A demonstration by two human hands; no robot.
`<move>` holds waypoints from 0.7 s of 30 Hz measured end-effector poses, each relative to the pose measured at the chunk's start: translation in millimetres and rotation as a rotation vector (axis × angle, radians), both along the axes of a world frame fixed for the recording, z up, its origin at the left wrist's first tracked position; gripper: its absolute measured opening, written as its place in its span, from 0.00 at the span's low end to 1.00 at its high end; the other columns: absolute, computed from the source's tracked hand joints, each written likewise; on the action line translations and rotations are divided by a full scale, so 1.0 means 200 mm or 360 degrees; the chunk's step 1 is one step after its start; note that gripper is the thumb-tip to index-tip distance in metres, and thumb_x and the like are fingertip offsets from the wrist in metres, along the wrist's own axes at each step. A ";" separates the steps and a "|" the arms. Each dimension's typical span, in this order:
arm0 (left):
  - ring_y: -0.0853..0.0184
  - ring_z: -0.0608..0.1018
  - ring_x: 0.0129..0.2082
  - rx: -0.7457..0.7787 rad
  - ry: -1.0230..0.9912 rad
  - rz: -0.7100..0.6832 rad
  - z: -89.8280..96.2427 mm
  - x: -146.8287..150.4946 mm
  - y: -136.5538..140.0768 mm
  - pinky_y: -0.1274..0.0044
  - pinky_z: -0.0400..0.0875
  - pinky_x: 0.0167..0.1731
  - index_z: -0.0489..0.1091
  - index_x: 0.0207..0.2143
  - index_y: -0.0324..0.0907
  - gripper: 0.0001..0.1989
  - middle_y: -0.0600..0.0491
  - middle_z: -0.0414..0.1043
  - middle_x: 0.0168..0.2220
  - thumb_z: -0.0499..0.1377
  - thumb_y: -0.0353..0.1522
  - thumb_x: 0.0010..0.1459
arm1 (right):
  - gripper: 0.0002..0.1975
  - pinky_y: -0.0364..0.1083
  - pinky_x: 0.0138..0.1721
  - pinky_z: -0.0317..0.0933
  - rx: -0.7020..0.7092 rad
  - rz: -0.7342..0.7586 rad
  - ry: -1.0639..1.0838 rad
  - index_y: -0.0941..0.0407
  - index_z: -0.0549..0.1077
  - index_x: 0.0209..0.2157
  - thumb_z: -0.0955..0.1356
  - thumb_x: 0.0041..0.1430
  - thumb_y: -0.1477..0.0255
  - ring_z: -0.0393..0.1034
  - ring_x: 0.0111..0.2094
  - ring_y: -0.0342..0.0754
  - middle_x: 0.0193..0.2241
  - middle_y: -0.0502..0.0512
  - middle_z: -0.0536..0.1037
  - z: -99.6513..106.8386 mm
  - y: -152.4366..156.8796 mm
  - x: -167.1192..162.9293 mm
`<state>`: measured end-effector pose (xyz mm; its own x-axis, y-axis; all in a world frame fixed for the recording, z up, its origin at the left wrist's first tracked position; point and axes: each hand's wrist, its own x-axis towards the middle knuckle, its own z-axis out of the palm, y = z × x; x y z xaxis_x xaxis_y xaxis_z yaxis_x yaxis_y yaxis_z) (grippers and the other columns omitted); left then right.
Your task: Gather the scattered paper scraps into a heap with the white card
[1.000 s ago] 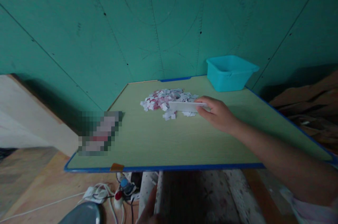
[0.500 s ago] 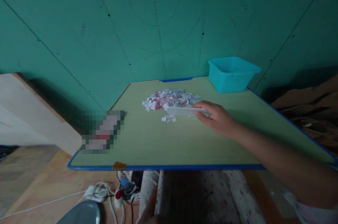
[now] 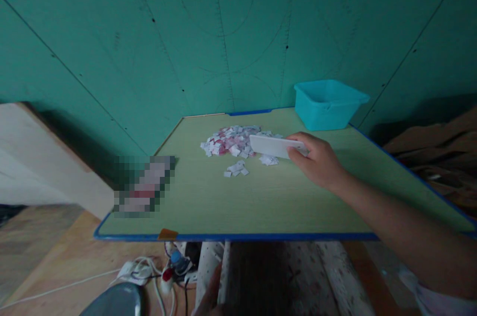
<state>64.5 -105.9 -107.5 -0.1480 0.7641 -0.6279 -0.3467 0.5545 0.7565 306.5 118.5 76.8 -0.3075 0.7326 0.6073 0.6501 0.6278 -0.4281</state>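
Observation:
My right hand [image 3: 315, 157] is closed around one end of a flat white rectangular scraper-like piece [image 3: 272, 146], with a small hole near the gripped end. Its free end points left, tilted up over the right side of a pile of small white and pinkish paper pieces [image 3: 227, 139]. Nearer to me, a small group of white paper pieces [image 3: 236, 169] lies apart from the pile, and another small cluster [image 3: 269, 160] sits just below the white piece. Part of my left hand [image 3: 212, 293] shows low, below the table edge; its fingers cannot be made out.
The pale green table [image 3: 201, 201] has blue edging and orange tape [image 3: 168, 234] at the front. A turquoise bin [image 3: 322, 112] stands at the back right. A blurred-out item [image 3: 147, 187] lies at the left. Below are cables [image 3: 149, 264] and a grey stool [image 3: 115, 301].
My right hand has lifted and tilted the white piece, moving it slightly right and away from me. The small paper group lies a little nearer me, and a second cluster now shows below the piece.

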 end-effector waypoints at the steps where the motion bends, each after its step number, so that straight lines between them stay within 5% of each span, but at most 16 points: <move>1: 0.76 0.58 0.09 -0.0004 0.0004 -0.0009 0.00 0.00 0.00 0.81 0.48 0.13 0.55 0.52 0.36 0.38 0.64 0.58 0.07 0.55 0.19 0.32 | 0.08 0.41 0.27 0.57 -0.0004 0.0007 -0.0011 0.58 0.69 0.32 0.61 0.50 0.75 0.66 0.28 0.44 0.28 0.53 0.73 0.00 0.00 0.00; 9: 0.73 0.61 0.10 -0.0017 0.0092 -0.0050 0.00 0.00 0.00 0.79 0.52 0.15 0.54 0.53 0.39 0.40 0.64 0.62 0.09 0.54 0.19 0.31 | 0.07 0.40 0.25 0.56 -0.0151 0.0146 0.0090 0.58 0.69 0.32 0.62 0.49 0.74 0.65 0.25 0.42 0.26 0.51 0.73 0.01 -0.02 0.01; 21: 0.75 0.59 0.09 -0.0045 0.0136 -0.0033 -0.05 -0.02 -0.01 0.81 0.50 0.13 0.60 0.49 0.35 0.35 0.62 0.60 0.06 0.54 0.19 0.31 | 0.07 0.41 0.27 0.57 0.0015 0.0014 -0.0039 0.58 0.69 0.31 0.62 0.49 0.75 0.66 0.27 0.43 0.27 0.53 0.73 0.02 -0.01 0.01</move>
